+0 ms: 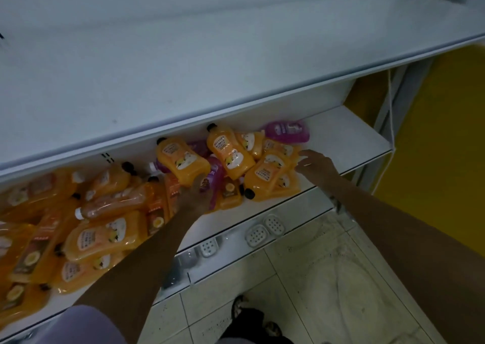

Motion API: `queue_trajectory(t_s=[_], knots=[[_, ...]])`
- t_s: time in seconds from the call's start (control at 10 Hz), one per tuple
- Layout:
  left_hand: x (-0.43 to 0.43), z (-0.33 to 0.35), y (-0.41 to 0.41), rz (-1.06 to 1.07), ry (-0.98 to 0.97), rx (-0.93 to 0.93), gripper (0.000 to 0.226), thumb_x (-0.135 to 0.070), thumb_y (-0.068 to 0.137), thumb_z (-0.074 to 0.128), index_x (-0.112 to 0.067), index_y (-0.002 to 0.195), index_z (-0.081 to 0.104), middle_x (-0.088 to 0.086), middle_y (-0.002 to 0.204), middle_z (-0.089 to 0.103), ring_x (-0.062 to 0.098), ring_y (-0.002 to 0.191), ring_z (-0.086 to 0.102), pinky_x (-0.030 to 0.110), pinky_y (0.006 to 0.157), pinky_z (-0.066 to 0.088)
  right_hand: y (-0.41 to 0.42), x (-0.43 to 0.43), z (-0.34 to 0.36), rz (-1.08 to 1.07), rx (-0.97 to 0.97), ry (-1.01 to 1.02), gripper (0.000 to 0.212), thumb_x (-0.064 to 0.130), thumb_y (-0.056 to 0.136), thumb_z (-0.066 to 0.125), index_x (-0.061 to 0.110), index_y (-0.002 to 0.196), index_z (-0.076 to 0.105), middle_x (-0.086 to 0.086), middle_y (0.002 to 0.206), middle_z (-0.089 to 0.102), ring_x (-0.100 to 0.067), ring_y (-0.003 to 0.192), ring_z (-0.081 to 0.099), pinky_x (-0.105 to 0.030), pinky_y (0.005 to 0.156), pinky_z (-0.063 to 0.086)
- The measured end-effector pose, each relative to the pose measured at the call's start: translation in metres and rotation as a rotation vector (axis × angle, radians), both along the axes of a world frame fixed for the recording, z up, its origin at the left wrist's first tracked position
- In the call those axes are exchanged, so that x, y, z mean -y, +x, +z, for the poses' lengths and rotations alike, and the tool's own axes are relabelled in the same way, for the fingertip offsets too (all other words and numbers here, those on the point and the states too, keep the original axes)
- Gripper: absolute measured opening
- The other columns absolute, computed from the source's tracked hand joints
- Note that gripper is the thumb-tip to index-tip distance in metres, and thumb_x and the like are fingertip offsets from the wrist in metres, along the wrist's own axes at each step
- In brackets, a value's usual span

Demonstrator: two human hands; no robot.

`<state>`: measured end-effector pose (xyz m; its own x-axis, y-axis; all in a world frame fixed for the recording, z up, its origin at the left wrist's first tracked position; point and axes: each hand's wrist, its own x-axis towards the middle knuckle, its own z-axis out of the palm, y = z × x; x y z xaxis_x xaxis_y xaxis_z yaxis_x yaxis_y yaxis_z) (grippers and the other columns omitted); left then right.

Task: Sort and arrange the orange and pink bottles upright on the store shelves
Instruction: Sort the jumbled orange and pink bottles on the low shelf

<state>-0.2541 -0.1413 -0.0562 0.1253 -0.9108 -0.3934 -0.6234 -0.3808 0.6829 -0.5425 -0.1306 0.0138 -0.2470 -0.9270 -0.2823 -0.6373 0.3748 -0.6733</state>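
Note:
Several orange bottles lie jumbled on their sides along the middle shelf (349, 134), with a few pink ones among them. One pink bottle (287, 131) lies at the right end of the heap. My left hand (195, 194) is blurred and reaches into the middle of the pile, at the lower edge of an orange bottle (181, 160) and beside a pink bottle (216, 178); its grip is unclear. My right hand (313, 164) has its fingers spread and touches the right side of an orange bottle (270, 172).
A wide bare white shelf (183, 68) overhangs the bottles from above. A lower shelf holds white soap dishes (265, 229). The right end of the middle shelf is bare. Tiled floor and my feet (244, 307) lie below; a yellow wall (446, 134) stands at right.

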Motion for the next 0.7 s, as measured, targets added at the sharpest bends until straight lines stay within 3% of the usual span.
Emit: queue_trajectory(t_s=[0.1,0.2,0.3,0.4,0.5,0.6,0.7], knots=[[0.006,-0.004,-0.001,-0.003,-0.032,0.155,0.054,-0.043,0.091,0.051,-0.027,0.139,0.032,0.02,0.135,0.043,0.042,0.12,0.046,0.046,0.095,0.04,0.002,0.013,-0.003,0.064,-0.034,0.052,0.04,0.014,0.093,0.054,0.009,0.132,0.049,-0.013,0.127,0.057,-0.024,0.116,0.054,-0.011,0.082,0.042],[-0.004,0.009,-0.01,0.086,0.003,0.144,0.057,-0.043,0.093,0.048,-0.026,0.142,0.025,0.021,0.143,0.03,0.043,0.128,0.035,0.049,0.104,0.035,0.002,0.025,0.002,0.137,-0.11,0.051,0.041,0.013,0.09,0.056,0.008,0.131,0.051,-0.015,0.13,0.056,-0.03,0.118,0.052,-0.035,0.101,0.041],[-0.008,0.009,-0.015,0.275,-0.086,0.003,0.056,-0.036,0.093,0.052,-0.016,0.139,0.027,0.02,0.136,0.041,0.04,0.123,0.043,0.048,0.103,0.038,0.006,0.038,0.01,0.211,-0.177,0.023,0.033,0.01,0.091,0.053,0.004,0.123,0.058,-0.013,0.132,0.055,-0.029,0.118,0.052,-0.028,0.097,0.041],[-0.008,0.015,-0.005,0.575,-0.039,-0.224,0.062,-0.034,0.095,0.05,-0.007,0.143,0.021,0.019,0.134,0.047,0.037,0.119,0.049,0.04,0.096,0.041,0.027,0.047,0.012,0.27,-0.128,-0.039,0.015,0.005,0.087,0.055,0.005,0.1,0.063,-0.011,0.102,0.06,-0.022,0.096,0.055,-0.02,0.07,0.04],[-0.008,0.014,0.009,0.718,0.027,-0.32,0.076,-0.039,0.09,0.057,-0.005,0.145,0.019,0.017,0.136,0.045,0.036,0.123,0.047,0.041,0.098,0.041,0.052,0.057,-0.003,0.367,-0.071,-0.073,0.014,0.006,0.086,0.055,0.011,0.097,0.062,-0.007,0.098,0.06,-0.019,0.092,0.057,-0.022,0.064,0.038],[-0.013,0.009,0.002,0.644,-0.001,-0.36,0.104,-0.033,0.079,0.072,-0.009,0.148,-0.002,0.016,0.145,0.036,0.035,0.131,0.04,0.047,0.105,0.036,0.068,0.065,-0.013,0.441,-0.086,-0.089,0.028,0.01,0.09,0.055,0.006,0.117,0.058,-0.008,0.107,0.06,-0.022,0.101,0.057,-0.027,0.077,0.045],[-0.013,-0.001,-0.018,0.631,-0.027,-0.282,0.121,-0.029,0.07,0.081,-0.009,0.147,-0.011,0.016,0.147,0.035,0.033,0.133,0.039,0.046,0.106,0.036,0.058,0.077,-0.025,0.446,-0.086,-0.102,0.023,0.011,0.09,0.053,0.007,0.112,0.059,-0.005,0.105,0.06,-0.022,0.1,0.058,-0.033,0.08,0.047]])
